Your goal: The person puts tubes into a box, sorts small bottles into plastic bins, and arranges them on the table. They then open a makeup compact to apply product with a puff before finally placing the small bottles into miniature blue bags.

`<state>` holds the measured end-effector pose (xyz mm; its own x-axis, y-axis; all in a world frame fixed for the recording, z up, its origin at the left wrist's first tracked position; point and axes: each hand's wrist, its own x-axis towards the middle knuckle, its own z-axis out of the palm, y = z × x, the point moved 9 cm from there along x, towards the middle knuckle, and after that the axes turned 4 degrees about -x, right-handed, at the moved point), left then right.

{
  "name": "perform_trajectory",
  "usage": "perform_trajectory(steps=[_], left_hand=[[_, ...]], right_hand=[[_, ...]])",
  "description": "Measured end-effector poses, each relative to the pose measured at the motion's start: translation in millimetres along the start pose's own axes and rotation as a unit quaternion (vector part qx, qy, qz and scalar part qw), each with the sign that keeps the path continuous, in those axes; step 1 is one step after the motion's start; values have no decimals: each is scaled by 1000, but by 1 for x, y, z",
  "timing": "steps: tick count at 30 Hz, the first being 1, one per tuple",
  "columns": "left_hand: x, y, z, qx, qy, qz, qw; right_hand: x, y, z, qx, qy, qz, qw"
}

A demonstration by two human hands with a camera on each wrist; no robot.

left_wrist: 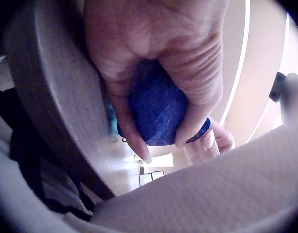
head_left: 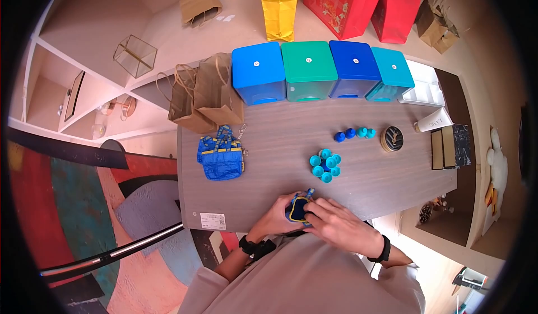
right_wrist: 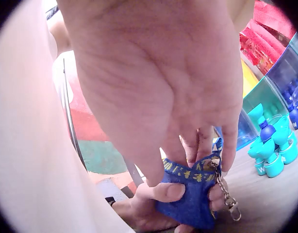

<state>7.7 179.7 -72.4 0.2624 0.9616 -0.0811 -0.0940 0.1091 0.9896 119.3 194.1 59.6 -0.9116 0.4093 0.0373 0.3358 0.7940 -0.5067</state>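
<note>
My left hand (head_left: 274, 215) grips a small blue fabric bag (right_wrist: 185, 196) near the table's front edge, thumb across its front. In the left wrist view its fingers curl round the bag's blue body (left_wrist: 158, 104). The bag has a yellow-edged mouth, printed trim and a short metal chain with a clip (right_wrist: 231, 206). My right hand (head_left: 342, 227) is over the mouth, with extended fingers reaching into it in the right wrist view; their tips are hidden. Beyond the hands stands a ring of small turquoise cup-like pieces (head_left: 326, 165) around a dark blue one.
Two similar blue mini bags (head_left: 222, 163) lie at left by brown paper bags (head_left: 218, 87). Coloured-lid boxes (head_left: 308, 70) line the back. Several small blue and turquoise pieces (head_left: 351, 133), a round tin (head_left: 392, 138), a white tube (head_left: 434, 121) and a black box (head_left: 460, 146) stand rightward.
</note>
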Motion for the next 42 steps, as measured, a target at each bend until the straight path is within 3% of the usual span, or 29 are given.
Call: perform_trajectory(steps=[15,18,29,32,42], left_hand=[[1,7,2,22,-15,-7,1000],[0,-2,2,21,-20,-45,999],[4,13,5,32,-10,14,999],[5,12,7,53,-31,-8,998],[5,21,9,50,-25,60,997]], right_hand=[[-8,16,-4,110,8,51,993],[-9,18,-7,128,19,46,991],[-21,24,-16,171,79,54,981],[-18,22,-12,163,95,48,981],[-26,38,5,194,135,131,963]])
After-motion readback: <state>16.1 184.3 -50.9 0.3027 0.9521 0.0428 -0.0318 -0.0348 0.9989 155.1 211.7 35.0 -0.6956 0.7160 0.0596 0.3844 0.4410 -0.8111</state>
